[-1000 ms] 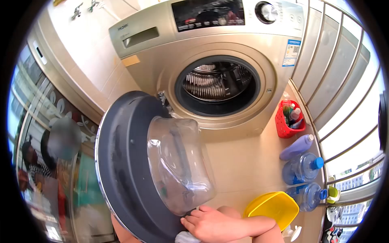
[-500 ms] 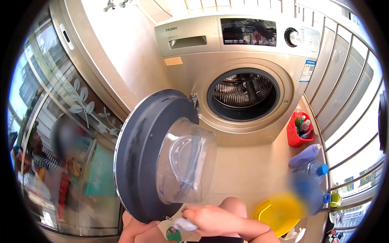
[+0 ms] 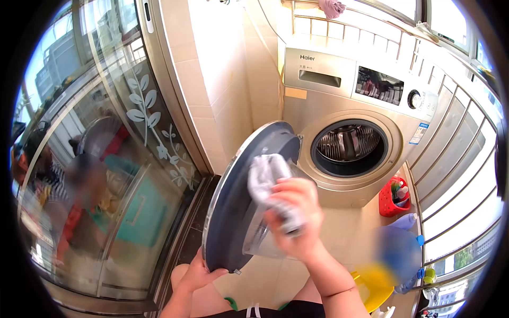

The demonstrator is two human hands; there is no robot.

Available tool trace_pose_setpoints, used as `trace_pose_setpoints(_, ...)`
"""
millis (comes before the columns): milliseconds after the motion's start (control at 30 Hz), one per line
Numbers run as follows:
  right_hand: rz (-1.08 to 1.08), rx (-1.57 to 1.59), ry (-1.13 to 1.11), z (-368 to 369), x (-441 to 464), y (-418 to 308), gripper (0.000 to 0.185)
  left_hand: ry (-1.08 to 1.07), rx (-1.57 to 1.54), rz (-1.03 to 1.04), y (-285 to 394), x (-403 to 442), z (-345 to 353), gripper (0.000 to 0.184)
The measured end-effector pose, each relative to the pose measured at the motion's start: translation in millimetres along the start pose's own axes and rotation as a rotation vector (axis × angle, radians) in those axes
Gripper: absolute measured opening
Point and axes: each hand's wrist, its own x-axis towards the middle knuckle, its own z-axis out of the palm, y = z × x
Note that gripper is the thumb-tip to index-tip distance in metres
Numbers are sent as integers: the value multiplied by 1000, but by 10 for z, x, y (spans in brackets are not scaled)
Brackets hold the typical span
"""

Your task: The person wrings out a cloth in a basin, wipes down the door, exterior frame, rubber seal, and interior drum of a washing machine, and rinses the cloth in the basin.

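Observation:
The round door (image 3: pixel 225 212) of a front-loading washing machine (image 3: pixel 318 106) stands swung wide toward me. It has a dark grey inner rim and a clear bulging glass bowl (image 3: pixel 257 236). My left hand (image 3: pixel 200 273) grips the door's lower edge, thumb on the inner side and fingers hidden behind it. In my right hand (image 3: pixel 301 217) is a bunched light grey cloth (image 3: pixel 268 177), held up in front of the inner rim near its upper part. Whether the cloth touches the rim I cannot tell. Beyond the door the metal drum (image 3: pixel 350 146) shows inside the opening.
A red perforated basket (image 3: pixel 389 205) with bottles stands right of the machine. Near it are a purple bottle (image 3: pixel 404 221) and a yellow basin (image 3: pixel 374 291). A glass sliding door (image 3: pixel 127 175) is on my left, metal railings (image 3: pixel 456 138) on my right.
My right hand has lifted the cloth from low by the door's bottom edge up to its inner rim. My view has shifted, and the door appears more edge-on. My left hand still holds its lower edge.

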Motion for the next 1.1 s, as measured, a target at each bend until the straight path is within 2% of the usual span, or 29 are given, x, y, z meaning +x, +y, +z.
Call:
trace_pose_setpoints(33,-146,-135,-201,107,8,-92,29,160,-295,118,66,13,135,79)
trace_pose_setpoints(67,-223,-211,-258,276,-97,-162,35,315,-595,234,105,55,220,80)
trace_pose_setpoints(100,-295,-287,-316,407,-239,-210,42,352,-506,368,117,129,235,72)
trace_pose_setpoints(167,-299,-341,-295,407,-262,-189,47,460,-215,352,86,147,296,72)
trace_pose_setpoints(267,-268,-293,-307,271,88,110,46,465,-161,340,113,134,322,73)
trace_pose_setpoints(333,-142,-271,-262,188,470,413,35,496,-132,349,189,150,339,72)
trace_pose_setpoints(367,-15,-272,-164,231,556,753,37,529,-99,352,216,137,353,71)
trace_pose_setpoints(400,171,-186,-158,207,699,962,31,534,-94,347,186,136,361,71)
trace_pose_setpoints(433,311,-123,-175,166,818,1189,32,568,-77,360,112,162,373,71)
trace_pose_setpoints(467,491,-205,-241,125,893,1415,39,601,-63,374,73,178,394,70)
trace_pose_setpoints(500,642,-105,-272,88,936,1624,44,600,-57,371,111,154,382,70)
trace_pose_setpoints(567,777,65,-273,-9,870,1685,48,528,-108,286,232,121,381,74)
trace_pose_setpoints(633,367,-118,-255,-6,692,1508,49,562,-116,309,230,147,415,71)
trace_pose_setpoints(667,154,-152,-171,19,571,1444,48,588,-129,325,211,146,478,69)
trace_pose_setpoints(700,47,-238,-169,28,524,1178,46,578,-124,329,155,131,492,69)
trace_pose_setpoints(800,-160,-147,-314,22,418,376,47,615,-83,266,-56,79,545,69)
trace_pose_setpoints(867,-240,-97,-301,121,248,209,47,608,-132,260,-33,74,514,70)
trace_pose_setpoints(933,-261,-93,-258,162,267,343,48,626,-197,231,-5,74,485,70)
trace_pose_setpoints(1000,-159,-151,-231,98,415,670,49,644,-177,241,14,103,484,70)
trace_pose_setpoints(1033,-73,-120,-177,137,485,1003,44,651,-165,246,20,113,480,70)
trace_pose_setpoints(1067,130,-146,-84,157,517,1270,39,654,-154,250,26,127,473,70)
trace_pose_setpoints(1100,354,-110,-167,67,654,1499,42,656,-145,256,23,138,469,70)
